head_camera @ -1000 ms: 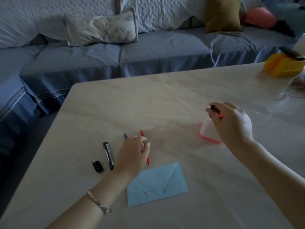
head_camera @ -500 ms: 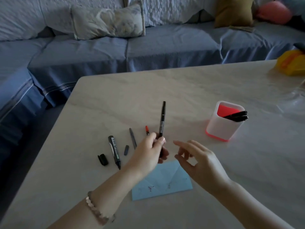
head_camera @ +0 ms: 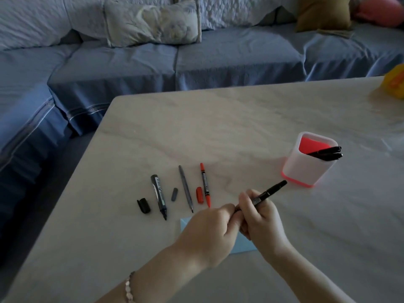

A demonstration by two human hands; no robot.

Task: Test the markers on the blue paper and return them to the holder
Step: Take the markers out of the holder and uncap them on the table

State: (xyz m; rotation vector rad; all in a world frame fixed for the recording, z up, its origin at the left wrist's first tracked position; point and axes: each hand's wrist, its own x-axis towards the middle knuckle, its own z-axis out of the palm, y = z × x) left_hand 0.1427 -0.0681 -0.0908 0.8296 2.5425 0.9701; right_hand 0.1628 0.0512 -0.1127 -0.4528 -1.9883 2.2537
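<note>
Both hands meet over the blue paper (head_camera: 184, 223), most of which they hide. My right hand (head_camera: 261, 219) grips a thin black marker (head_camera: 270, 192) that points up and right toward the holder. My left hand (head_camera: 211, 230) pinches the marker's lower end. The white holder with a red base (head_camera: 306, 166) stands to the right with two black markers (head_camera: 326, 153) in it. On the table lie an uncapped thick black marker (head_camera: 159, 194) with its cap (head_camera: 143, 205), a grey pen (head_camera: 185, 188) with its cap (head_camera: 174, 194), and a red marker (head_camera: 205, 184) with its cap (head_camera: 199, 195).
The pale marble table (head_camera: 218, 127) has its left corner near the blue sofa (head_camera: 175, 62), which carries several cushions. A yellow object (head_camera: 394, 82) sits at the table's far right edge.
My right hand has come in and taken hold of the black marker that my left hand held upright. The marker now tilts to the right, with both hands on it.
</note>
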